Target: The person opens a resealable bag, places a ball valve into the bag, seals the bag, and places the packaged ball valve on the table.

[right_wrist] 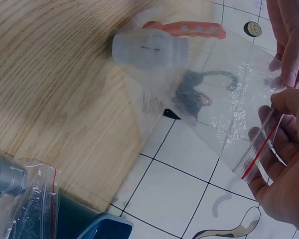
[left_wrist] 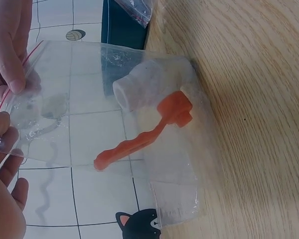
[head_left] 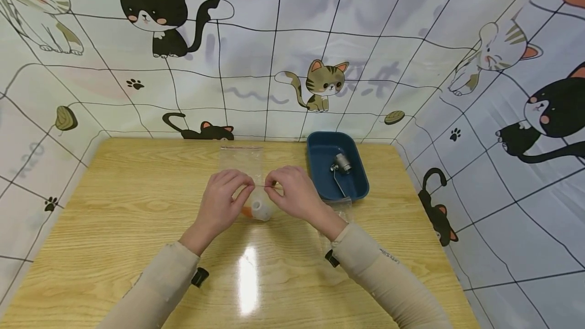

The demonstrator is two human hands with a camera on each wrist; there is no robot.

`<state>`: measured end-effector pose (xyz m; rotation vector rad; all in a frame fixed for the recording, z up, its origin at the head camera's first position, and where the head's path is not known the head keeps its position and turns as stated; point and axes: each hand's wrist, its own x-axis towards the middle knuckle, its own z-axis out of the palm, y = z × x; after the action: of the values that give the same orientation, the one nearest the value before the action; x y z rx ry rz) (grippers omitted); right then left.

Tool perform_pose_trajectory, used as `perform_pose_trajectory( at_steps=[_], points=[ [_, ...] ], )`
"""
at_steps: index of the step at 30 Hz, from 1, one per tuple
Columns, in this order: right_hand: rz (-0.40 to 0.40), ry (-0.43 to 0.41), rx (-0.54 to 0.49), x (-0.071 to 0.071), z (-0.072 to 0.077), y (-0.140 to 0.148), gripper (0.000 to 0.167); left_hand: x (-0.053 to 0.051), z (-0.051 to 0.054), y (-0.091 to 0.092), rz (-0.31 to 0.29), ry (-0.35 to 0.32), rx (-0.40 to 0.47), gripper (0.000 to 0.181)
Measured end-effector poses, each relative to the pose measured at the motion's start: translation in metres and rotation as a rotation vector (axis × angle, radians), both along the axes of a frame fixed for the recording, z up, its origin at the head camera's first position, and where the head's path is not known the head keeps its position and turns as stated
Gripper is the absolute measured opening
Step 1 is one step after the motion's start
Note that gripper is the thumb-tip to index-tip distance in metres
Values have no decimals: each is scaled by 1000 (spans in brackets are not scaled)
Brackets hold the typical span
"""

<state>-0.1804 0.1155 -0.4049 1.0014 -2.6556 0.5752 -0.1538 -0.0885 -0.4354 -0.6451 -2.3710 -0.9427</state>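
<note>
Both hands hold a clear zip bag [left_wrist: 84, 119] by its red-lined top edge. The left hand [head_left: 220, 201] pinches that edge between thumb and fingers, and the right hand [head_left: 294, 193] pinches it a short way to the right. Low in the bag lie a white plastic fitting [right_wrist: 149, 49] and an orange handle-like piece [left_wrist: 132, 144]. In the head view the fitting [head_left: 261, 210] shows just below and between the hands, and the orange piece [head_left: 247, 211] is partly hidden by the left hand.
A blue tray [head_left: 337, 192] holding a metal valve [head_left: 342, 163] with a lever stands at the table's back right. Another clear bag [head_left: 342, 208] lies at its near edge, partly under the right forearm; the right wrist view shows a grey piece [right_wrist: 7, 178] by it. Cat-printed cloth walls surround the table.
</note>
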Motion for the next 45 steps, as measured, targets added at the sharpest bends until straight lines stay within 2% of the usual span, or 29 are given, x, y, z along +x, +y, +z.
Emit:
perform_pose_trajectory(
  at_steps=[10,19,29,45],
  points=[
    [-14,-14,13,1,-1,3,4,0,1,-3,2,4,11,4],
    [-6,37,9,1,-4,4,4,0,1,-4,10,6,7,4],
    [-30,-6,16,0,-2,5,5,1,2,-4,15,-2,6,2],
    [-22,-3,31,0,-5,12,4,2,0,-5,19,8,4,5]
  ],
)
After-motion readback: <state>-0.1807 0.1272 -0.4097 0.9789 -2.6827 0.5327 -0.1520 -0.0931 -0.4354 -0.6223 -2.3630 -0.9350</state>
